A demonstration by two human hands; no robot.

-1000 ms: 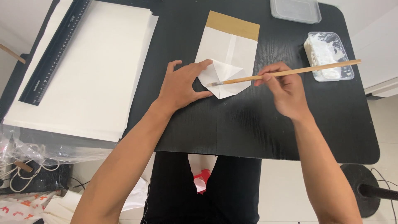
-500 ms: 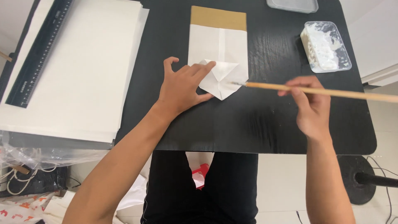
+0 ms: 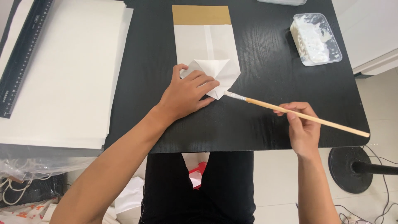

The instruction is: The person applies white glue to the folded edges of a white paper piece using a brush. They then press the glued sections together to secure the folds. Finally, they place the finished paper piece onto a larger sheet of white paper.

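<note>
White sheets (image 3: pixel 62 70) sit stacked at the far left beside a black ruler (image 3: pixel 18 62). On the black worktop (image 3: pixel 257 124), the left hand (image 3: pixel 186 93) lies open and flat, pinning the folded flaps of the white paper bag (image 3: pixel 207 49). The brush (image 3: pixel 290 113), pinched in the right hand (image 3: pixel 302 128), touches its tip to the flap's corner. Best to keep that flap pressed and stroke lightly along the edge. A paste tub (image 3: pixel 316 39) waits upper right.

free: table front edge (image 3: pixel 248 132) | blocked: paste tray (image 3: pixel 317 39) far right
</note>
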